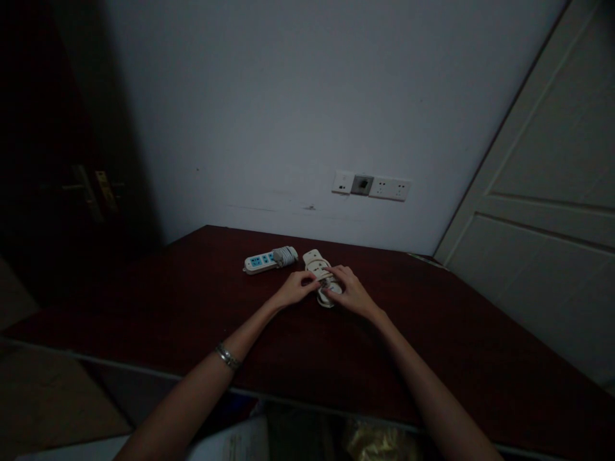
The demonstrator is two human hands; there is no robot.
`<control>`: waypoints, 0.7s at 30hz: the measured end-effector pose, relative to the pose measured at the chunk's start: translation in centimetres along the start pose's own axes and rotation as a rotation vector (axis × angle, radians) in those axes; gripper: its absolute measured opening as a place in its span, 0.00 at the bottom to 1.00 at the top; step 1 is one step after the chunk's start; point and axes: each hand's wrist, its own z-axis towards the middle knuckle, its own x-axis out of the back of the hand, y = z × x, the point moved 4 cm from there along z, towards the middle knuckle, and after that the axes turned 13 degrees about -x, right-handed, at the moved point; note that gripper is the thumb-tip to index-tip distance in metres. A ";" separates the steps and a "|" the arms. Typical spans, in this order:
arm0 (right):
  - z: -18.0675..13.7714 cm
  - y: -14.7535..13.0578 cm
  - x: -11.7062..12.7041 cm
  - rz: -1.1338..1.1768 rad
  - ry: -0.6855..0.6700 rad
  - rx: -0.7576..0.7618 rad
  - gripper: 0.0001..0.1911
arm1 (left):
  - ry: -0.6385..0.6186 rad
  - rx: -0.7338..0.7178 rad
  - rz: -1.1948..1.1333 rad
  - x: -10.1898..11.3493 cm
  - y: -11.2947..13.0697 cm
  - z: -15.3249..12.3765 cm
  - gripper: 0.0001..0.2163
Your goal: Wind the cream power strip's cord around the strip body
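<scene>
A white power strip (314,257) lies on the dark red tabletop with its white cord wrapped around it. My left hand (298,287) pinches the cord at the strip's left side, thumb and forefinger pressed together. From the right, my right hand (350,291) curls over the strip's near end, its fingers on the cord and what looks like the plug. The fingers partly hide that end. Just left of my hands rests a second power strip (259,262), white with blue sockets, its grey-white cord coiled around its right end.
The dark red table (168,294) stands against a pale wall. Wall sockets (390,188) sit above its back edge. A white panelled door (542,256) is at the right, a dark door with a handle (89,189) at the left. Items are stored under the front edge.
</scene>
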 end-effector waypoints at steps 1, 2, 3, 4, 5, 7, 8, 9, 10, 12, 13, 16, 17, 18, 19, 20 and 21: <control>0.0 0.1 0.0 0.001 0.001 0.004 0.25 | -0.007 0.011 -0.018 0.0 -0.1 0.0 0.12; 0.1 0.2 0.0 0.003 0.001 0.010 0.25 | -0.017 0.024 -0.042 -0.1 -0.3 0.0 0.12; 0.1 0.3 0.0 0.008 -0.001 0.019 0.25 | -0.030 0.037 -0.071 -0.1 -0.4 0.0 0.12; 0.2 0.4 0.0 0.013 -0.002 0.030 0.24 | -0.043 0.050 -0.104 -0.2 -0.4 0.0 0.12; 0.2 0.4 0.0 0.017 -0.001 0.040 0.23 | -0.054 0.058 -0.135 -0.2 -0.5 0.0 0.11; 0.3 0.5 0.0 0.021 0.004 0.053 0.21 | -0.066 0.041 -0.162 -0.4 -0.4 0.0 0.10; 0.3 0.5 0.0 0.019 0.011 0.051 0.20 | -0.066 0.011 -0.143 -0.5 -0.3 0.0 0.09; 0.3 0.5 0.0 0.016 0.019 0.043 0.19 | -0.058 -0.028 -0.100 -0.5 -0.2 0.1 0.08; 0.3 0.5 -0.1 0.012 0.028 0.029 0.18 | -0.044 -0.067 -0.036 -0.6 -0.1 0.1 0.07; 0.3 0.7 -0.3 0.008 0.047 -0.011 0.19 | -0.005 -0.102 0.095 -0.6 -0.2 0.2 0.06; 0.3 0.7 -0.4 0.007 0.049 -0.028 0.19 | 0.010 -0.093 0.133 -0.6 -0.3 0.3 0.07; 0.5 0.9 -0.6 0.008 0.018 -0.049 0.20 | 0.009 -0.044 0.115 -0.7 -1.0 0.4 0.08; 0.5 1.0 -0.7 0.007 -0.001 -0.046 0.20 | 0.000 -0.039 0.086 -0.7 -1.1 0.4 0.08; 0.6 1.0 -0.7 0.007 -0.017 -0.043 0.19 | -0.008 -0.038 0.061 -0.7 -1.2 0.4 0.07; 0.7 1.1 -0.6 0.009 -0.030 -0.043 0.19 | -0.015 -0.040 0.043 -0.7 -1.2 0.5 0.07; 0.8 1.2 -0.6 0.014 -0.040 -0.043 0.18 | -0.021 -0.041 0.031 -0.7 -1.2 0.5 0.07; 0.9 1.3 -0.5 0.021 -0.048 -0.043 0.18 | -0.024 -0.040 0.025 -0.7 -1.1 0.5 0.07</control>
